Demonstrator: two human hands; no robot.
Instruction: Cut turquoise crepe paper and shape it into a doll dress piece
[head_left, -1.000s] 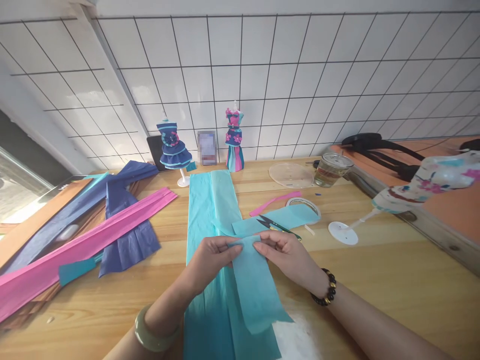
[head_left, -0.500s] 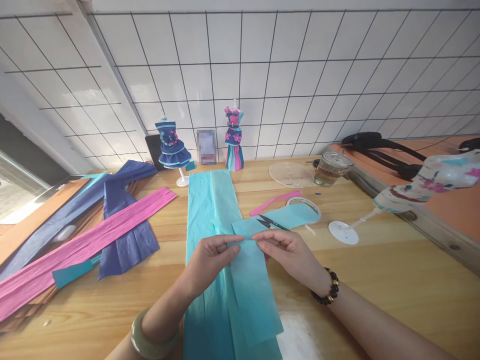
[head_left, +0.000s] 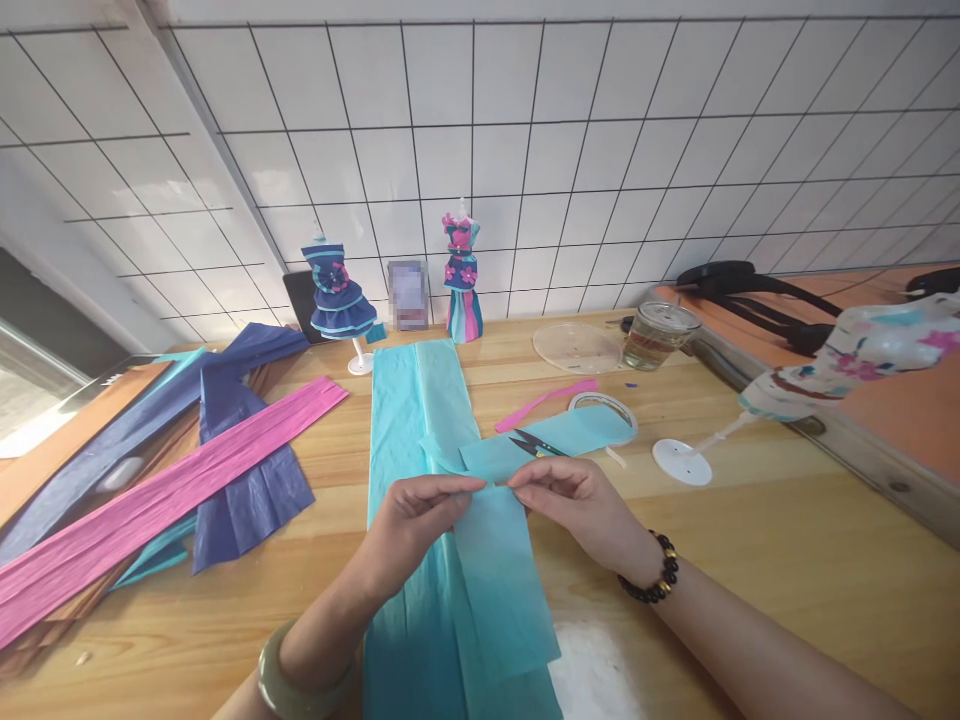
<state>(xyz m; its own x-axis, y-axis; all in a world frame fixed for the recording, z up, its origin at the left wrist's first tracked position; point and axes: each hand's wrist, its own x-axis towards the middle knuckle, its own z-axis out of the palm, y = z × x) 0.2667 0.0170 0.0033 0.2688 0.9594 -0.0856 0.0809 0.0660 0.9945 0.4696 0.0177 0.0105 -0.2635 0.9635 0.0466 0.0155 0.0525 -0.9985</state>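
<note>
My left hand [head_left: 412,525] and my right hand [head_left: 574,505] pinch the top edge of a light blue crepe paper strip [head_left: 499,585], one at each upper corner. The strip hangs down towards me over a long light blue crepe sheet [head_left: 412,400] lying on the wooden table [head_left: 750,560]. Small black scissors [head_left: 531,445] rest on another blue piece just beyond my right fingers. A green bangle is on my left wrist, a dark bead bracelet on my right.
Pink [head_left: 165,495] and dark blue [head_left: 247,470] crepe sheets lie at the left. Two small dress mannequins [head_left: 335,300] [head_left: 460,280] stand by the tiled wall. A tape roll [head_left: 604,408], clear lid [head_left: 579,348], glass cup [head_left: 658,337] and a tipped mannequin [head_left: 825,370] are at the right.
My fingers have drawn closer together along the strip's top edge, and the strip hangs straighter. The view has shifted slightly to the right.
</note>
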